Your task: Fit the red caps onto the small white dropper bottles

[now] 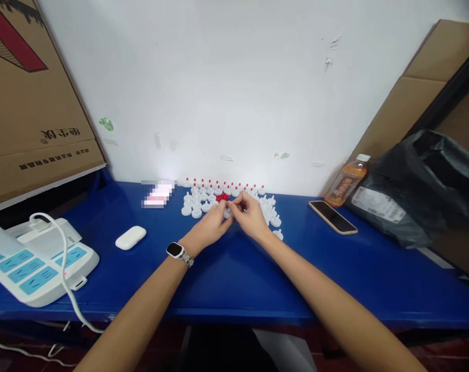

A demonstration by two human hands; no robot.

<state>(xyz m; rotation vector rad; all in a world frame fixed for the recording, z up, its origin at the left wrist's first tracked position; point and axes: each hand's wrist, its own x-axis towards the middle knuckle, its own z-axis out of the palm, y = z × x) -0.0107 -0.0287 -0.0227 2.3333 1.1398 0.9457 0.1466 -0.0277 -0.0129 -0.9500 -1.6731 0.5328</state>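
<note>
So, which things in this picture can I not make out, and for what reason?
All in the head view:
Anything pinched: hidden by left grip and right grip.
Count of white pieces: some behind both grips.
Pink-white thing: blurred by pixelation.
Bag label: print too small.
Power strip: cut off by left edge.
Box: cut off by left and top edges.

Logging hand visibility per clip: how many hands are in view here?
2: the left hand, its wrist wearing a watch, and the right hand, close together near the red pieces. Neither hand is hidden.
</note>
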